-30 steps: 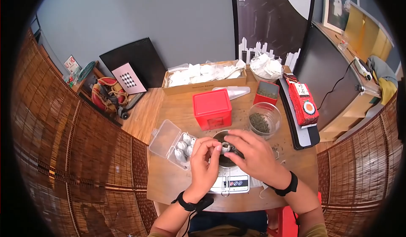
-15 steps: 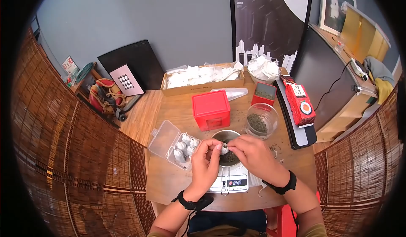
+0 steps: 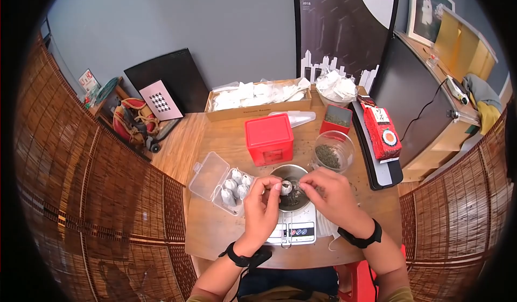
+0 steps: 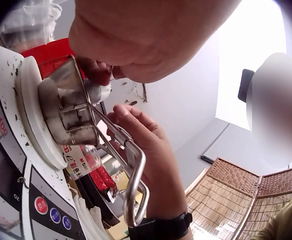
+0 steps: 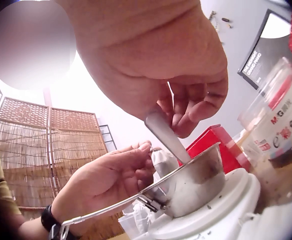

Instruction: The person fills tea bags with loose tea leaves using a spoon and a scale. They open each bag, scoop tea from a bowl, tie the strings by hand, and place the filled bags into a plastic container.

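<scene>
My left hand point(image 3: 261, 205) pinches a small white tea bag point(image 3: 286, 188) by its edge; its mouth gapes upward. The bag is over a metal pot point(image 3: 295, 170) with dark loose tea leaves point(image 3: 292, 199) at the bottom. Just right of the bag, my right hand point(image 3: 331, 191) has its fingers curled, with the fingertips apart from the bag. In the right wrist view it holds a flat metal spoon point(image 5: 167, 137), slanted down toward the pot; its lower end is hidden behind the rim. The pot, with its wire handle point(image 4: 133, 170), sits on a white kitchen scale point(image 3: 301, 234).
Left of the pot is an open clear box point(image 3: 209, 174) of filled tea bags point(image 3: 231, 186). Behind stand a red tin point(image 3: 269, 139), a clear tub of leaves point(image 3: 334, 148) and a smaller red tin point(image 3: 336, 120). A cardboard tray point(image 3: 258, 110) of white bags lies farther back.
My right hand came down from over the pot, its fingertips met at the tea bag's mouth, then drew away to the right. My left hand stays nearly still with the bag.
</scene>
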Demonstrator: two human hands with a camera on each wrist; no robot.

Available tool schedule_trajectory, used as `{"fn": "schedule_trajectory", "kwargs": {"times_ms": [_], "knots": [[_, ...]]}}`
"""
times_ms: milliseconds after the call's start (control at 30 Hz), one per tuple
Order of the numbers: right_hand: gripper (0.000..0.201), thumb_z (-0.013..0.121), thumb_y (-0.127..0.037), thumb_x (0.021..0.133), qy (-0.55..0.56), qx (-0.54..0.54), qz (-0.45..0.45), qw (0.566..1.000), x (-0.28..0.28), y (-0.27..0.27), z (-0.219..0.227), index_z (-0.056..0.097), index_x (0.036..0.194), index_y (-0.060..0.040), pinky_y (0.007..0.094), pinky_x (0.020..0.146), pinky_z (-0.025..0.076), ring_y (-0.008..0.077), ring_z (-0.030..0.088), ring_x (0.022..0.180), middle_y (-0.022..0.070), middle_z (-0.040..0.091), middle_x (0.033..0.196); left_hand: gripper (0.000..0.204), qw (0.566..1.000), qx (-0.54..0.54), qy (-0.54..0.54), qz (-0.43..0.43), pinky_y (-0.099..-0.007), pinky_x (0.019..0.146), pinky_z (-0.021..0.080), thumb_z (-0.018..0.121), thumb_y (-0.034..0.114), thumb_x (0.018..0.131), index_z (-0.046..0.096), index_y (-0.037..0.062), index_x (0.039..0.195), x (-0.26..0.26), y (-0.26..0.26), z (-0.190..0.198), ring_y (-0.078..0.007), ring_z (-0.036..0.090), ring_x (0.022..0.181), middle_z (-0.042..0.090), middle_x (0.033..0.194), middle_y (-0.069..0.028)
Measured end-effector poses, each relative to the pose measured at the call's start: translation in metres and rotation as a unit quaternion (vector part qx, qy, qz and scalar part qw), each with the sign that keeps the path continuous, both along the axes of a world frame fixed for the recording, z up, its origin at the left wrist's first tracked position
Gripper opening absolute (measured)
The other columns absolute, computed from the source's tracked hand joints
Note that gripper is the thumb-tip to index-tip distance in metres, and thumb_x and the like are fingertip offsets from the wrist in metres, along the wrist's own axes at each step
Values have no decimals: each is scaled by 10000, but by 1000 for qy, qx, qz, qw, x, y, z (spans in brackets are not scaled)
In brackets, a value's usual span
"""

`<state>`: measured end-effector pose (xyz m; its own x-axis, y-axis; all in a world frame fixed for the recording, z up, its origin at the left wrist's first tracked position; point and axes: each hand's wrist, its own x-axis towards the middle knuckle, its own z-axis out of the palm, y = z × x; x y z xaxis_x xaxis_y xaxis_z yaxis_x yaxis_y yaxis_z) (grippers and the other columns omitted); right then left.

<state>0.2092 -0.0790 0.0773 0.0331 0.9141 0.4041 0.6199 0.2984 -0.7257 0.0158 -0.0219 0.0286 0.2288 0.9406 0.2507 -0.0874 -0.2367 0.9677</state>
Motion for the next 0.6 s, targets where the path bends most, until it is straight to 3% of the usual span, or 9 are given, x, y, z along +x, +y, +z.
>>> {"fn": "schedule_trajectory", "kwargs": {"times_ms": [67, 133, 267, 333, 400, 467, 533, 600], "knots": [[177, 807, -133, 974, 19, -28, -21, 999, 1, -6, 8, 773, 1091, -6, 439, 735, 576, 350, 726, 808, 135, 746, 987, 81, 999, 32, 11, 8, -235, 740, 526, 655, 26, 1107, 697, -21, 1158, -1, 2, 0, -73, 628, 839, 697, 1063, -51], [244, 851, -130, 952, 2, -24, -9, 1000, 2, -12, 9, 762, 1135, 5, 363, 725, 581, 241, 706, 791, 124, 740, 1023, 83, 998, 63, 23, 14, -236, 747, 526, 657, 24, 1105, 697, -24, 1160, -2, 2, -2, -79, 629, 842, 684, 1067, -53], [341, 872, -152, 937, -28, 9, 18, 999, -9, -4, -1, 743, 1207, 12, 360, 732, 594, 245, 713, 789, 149, 740, 1120, 90, 1000, 8, 7, -15, -250, 806, 557, 656, 12, 1101, 695, -34, 1168, 0, -3, -4, -95, 682, 913, 721, 1086, -78], [369, 843, -176, 944, -21, -3, 26, 999, -17, 0, -3, 722, 1242, 6, 456, 832, 589, 371, 738, 956, 179, 738, 1117, 94, 1000, -4, -19, -15, -258, 817, 569, 656, 10, 1100, 693, -37, 1173, 1, -6, -2, -100, 700, 933, 738, 1095, -91], [360, 841, -161, 942, -16, -14, 39, 999, -20, 4, -3, 727, 1240, 4, 461, 832, 593, 378, 742, 951, 184, 738, 1109, 100, 999, 48, 17, -3, -273, 822, 588, 650, 6, 1102, 689, -41, 1181, 0, -6, -3, -105, 723, 941, 771, 1087, -110], [350, 838, -146, 939, -13, -26, 57, 998, -23, 6, -1, 732, 1237, 3, 466, 832, 598, 385, 745, 946, 190, 738, 1101, 93, 998, 58, 21, 12, -286, 766, 589, 624, 14, 1117, 656, -32, 1191, -1, -6, -2, -110, 713, 853, 782, 1052, -104], [318, 831, -115, 942, 13, -66, 50, 996, -24, 6, 2, 742, 1226, -2, 457, 803, 605, 380, 747, 910, 196, 733, 1073, 77, 999, 39, 30, -15, -233, 749, 530, 552, 44, 1162, 586, -4, 1212, -4, -7, -3, -66, 628, 860, 761, 1141, -78], [295, 830, -98, 943, 12, -51, 52, 997, -25, 7, 2, 750, 1212, -7, 445, 757, 609, 365, 749, 863, 197, 731, 1039, 73, 997, 50, 55, -6, -242, 735, 543, 523, 47, 1172, 558, -2, 1212, -5, -7, -2, -75, 644, 834, 776, 1121, -90]]}}
